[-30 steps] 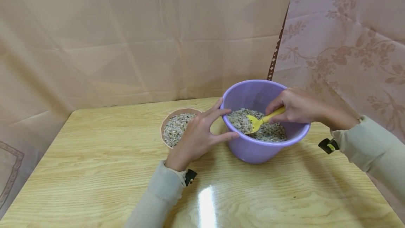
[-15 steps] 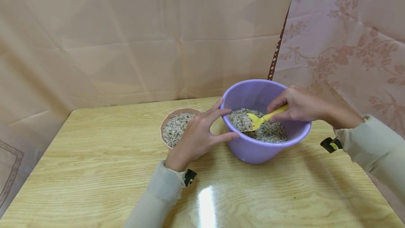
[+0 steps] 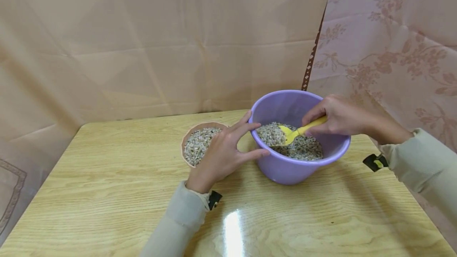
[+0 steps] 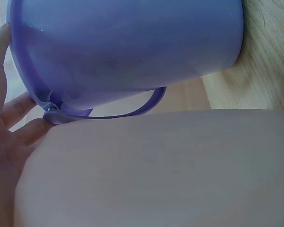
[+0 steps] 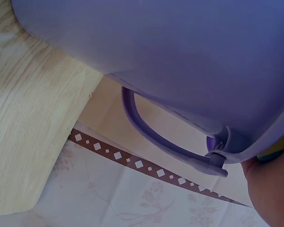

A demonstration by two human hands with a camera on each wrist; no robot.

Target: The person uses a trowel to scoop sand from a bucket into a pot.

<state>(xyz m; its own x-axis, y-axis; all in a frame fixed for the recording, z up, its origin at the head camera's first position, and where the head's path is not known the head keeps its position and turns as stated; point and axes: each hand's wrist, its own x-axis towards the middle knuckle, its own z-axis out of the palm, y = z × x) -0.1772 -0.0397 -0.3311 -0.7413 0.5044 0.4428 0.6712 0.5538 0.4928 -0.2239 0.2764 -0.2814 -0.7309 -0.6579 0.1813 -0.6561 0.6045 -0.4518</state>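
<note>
A purple bucket holds a bed of small pale gravel. My right hand reaches over its right rim and grips the handle of a yellow toy shovel. Gravel is heaped on the shovel's blade, inside the bucket by the left wall. The fingers of my left hand are spread and mostly straight, their tips touching the bucket's left rim. In the left wrist view they rest close to the hinge of the bucket's handle. Beneath that hand, partly hidden, stands a peach scalloped bowl full of gravel.
Everything stands on a light wooden table. Beige cloth hangs behind its back edge, and a flowered pink curtain hangs along the right side. In the left wrist view the bowl's smooth wall fills the lower half.
My right hand has shifted slightly up and to the right with the shovel, and the gravel-laden blade has risen a little inside the bucket. The left hand, bucket and bowl have stayed put.
</note>
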